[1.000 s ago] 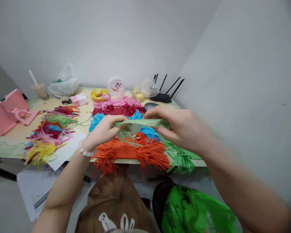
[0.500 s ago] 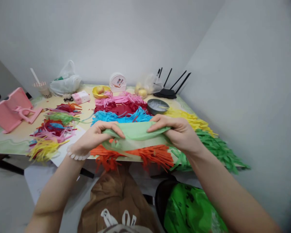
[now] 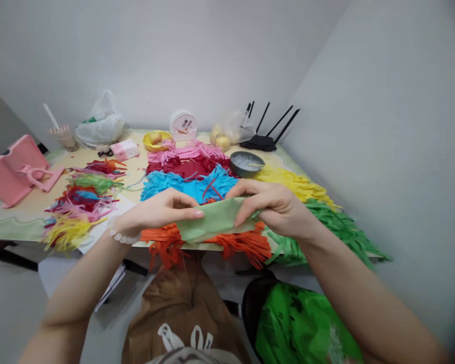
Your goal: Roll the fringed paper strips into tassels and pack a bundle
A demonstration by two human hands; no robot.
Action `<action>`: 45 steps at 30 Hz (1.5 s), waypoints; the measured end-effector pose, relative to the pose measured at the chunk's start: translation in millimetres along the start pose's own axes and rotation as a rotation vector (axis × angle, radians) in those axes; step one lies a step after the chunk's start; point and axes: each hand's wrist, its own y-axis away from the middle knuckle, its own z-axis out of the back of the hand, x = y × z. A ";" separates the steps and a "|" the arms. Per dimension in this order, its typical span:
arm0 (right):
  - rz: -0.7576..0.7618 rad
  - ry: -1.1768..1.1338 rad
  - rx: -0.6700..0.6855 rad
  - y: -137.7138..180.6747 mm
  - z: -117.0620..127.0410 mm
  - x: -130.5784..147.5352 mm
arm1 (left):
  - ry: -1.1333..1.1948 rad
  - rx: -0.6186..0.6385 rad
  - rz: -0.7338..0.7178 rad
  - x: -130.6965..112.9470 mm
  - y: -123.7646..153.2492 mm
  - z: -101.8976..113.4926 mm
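A pale green sheet of thin tissue paper [image 3: 212, 218], folded into a narrow strip, is stretched between my two hands above the table's front edge. My left hand [image 3: 169, 208] pinches its left end between thumb and fingers, and a beaded bracelet circles that wrist. At the other end my right hand [image 3: 269, 206] grips the paper, fingers bent over it. Below the strip lies orange fringed paper [image 3: 244, 246], drooping over the edge. Just behind are blue fringed paper [image 3: 163, 186] and dark red fringed paper [image 3: 191, 167].
Yellow [image 3: 296, 184] and green fringes [image 3: 337, 230] lie to the right, a mixed fringe pile [image 3: 79, 202] to the left. A grey bowl [image 3: 246, 164], black router [image 3: 258, 143], yellow bowl [image 3: 155, 146], pink stand [image 3: 17, 172] and drink cup [image 3: 65, 139] stand around. A green bag [image 3: 303, 323] sits below.
The pale green paper has gone from a looser, drooping fold to a narrower, tilted strip. My left hand has moved slightly right along it, bringing both hands closer together.
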 end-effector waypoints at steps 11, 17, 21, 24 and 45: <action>-0.149 0.139 0.342 1.3 23.9 2.3 | -0.332 -0.208 -0.047 0.0 2.4 -0.3; -0.354 0.212 0.250 -16.8 -3.3 -2.5 | -0.476 -0.205 -0.085 -5.1 4.2 -1.2; -0.428 0.299 0.239 -22.2 -14.8 -1.2 | -0.508 -0.254 -0.063 -3.3 5.7 -0.6; -0.417 0.287 0.184 -20.7 -13.1 3.7 | -0.493 -0.283 -0.078 -0.3 6.5 1.6; -0.407 -0.051 -0.191 6.9 -27.5 -3.8 | 0.052 -0.354 -0.143 21.3 17.2 -2.4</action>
